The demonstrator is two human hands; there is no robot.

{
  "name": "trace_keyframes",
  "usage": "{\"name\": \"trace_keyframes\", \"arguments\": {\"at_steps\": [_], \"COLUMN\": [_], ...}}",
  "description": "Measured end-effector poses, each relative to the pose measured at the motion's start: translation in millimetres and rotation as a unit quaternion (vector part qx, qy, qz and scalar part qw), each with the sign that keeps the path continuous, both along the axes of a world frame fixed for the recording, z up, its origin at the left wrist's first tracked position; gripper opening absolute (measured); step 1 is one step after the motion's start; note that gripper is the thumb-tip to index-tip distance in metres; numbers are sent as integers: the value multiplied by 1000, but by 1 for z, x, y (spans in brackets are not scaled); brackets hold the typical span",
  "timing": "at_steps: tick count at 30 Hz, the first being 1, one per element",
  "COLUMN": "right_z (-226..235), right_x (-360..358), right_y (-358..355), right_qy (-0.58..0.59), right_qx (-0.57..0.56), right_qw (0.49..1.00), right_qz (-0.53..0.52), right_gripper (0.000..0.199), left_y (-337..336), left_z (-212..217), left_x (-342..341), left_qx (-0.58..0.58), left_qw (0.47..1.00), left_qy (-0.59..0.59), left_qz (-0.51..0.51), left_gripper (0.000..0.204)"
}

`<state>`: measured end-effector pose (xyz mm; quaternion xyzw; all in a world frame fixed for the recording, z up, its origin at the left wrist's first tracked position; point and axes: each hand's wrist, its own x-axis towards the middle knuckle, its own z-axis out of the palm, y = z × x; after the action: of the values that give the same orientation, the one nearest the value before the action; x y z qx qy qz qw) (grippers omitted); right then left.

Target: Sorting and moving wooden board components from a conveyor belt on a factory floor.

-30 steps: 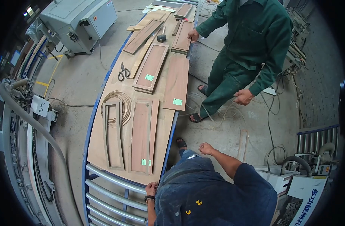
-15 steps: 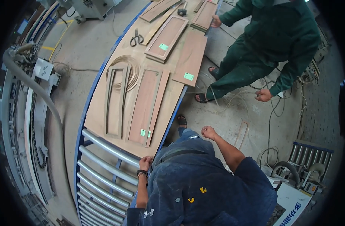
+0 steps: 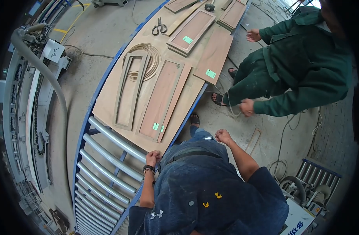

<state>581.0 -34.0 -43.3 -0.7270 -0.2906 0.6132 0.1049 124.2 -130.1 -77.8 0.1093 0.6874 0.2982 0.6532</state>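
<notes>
At the near edge of a long wooden board [image 3: 109, 102] lying on a roller table [image 3: 105, 164], the left hand [image 3: 152, 158] grips the board's corner. The right hand [image 3: 223, 136] hangs loosely curled, holding nothing, beside the table. A person in green [image 3: 297, 66] stands nearby.

We have one view only, from the head, looking steeply down over our own chest. Our left hand [image 3: 152, 158] sits near the picture's middle, close below the lens, our right hand [image 3: 223, 136] just beside it. Beyond the hands the long workbench [image 3: 109, 98] runs away towards the upper edge; edges bow at the fisheye rim.
</notes>
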Motion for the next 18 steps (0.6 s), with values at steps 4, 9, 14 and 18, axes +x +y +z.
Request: {"name": "trace_keyframes", "arguments": {"at_steps": [4,9,14,18], "right_z": [-4,-6,-1,-1], "right_x": [2,5,3,3], "right_y": [-4,-10,-16,-25], "right_qy": [4,41,43,42], "right_qx": [2,14,12,14], "right_qw": [1000,998,997,997], "right_qz": [-11,-51,-57,-70], "right_gripper": [11,5,8,8], "left_y": [38,74,86,89], "left_z": [29,32,25,34], "left_x": [14,13,3,7], "left_qx": [-4,-2,1,-2], "left_qw": [998,988,979,983], "left_qy": [3,-17,-51,-56], "left_qz": [68,151,197,177], "left_gripper": [22,21,11,9]}}
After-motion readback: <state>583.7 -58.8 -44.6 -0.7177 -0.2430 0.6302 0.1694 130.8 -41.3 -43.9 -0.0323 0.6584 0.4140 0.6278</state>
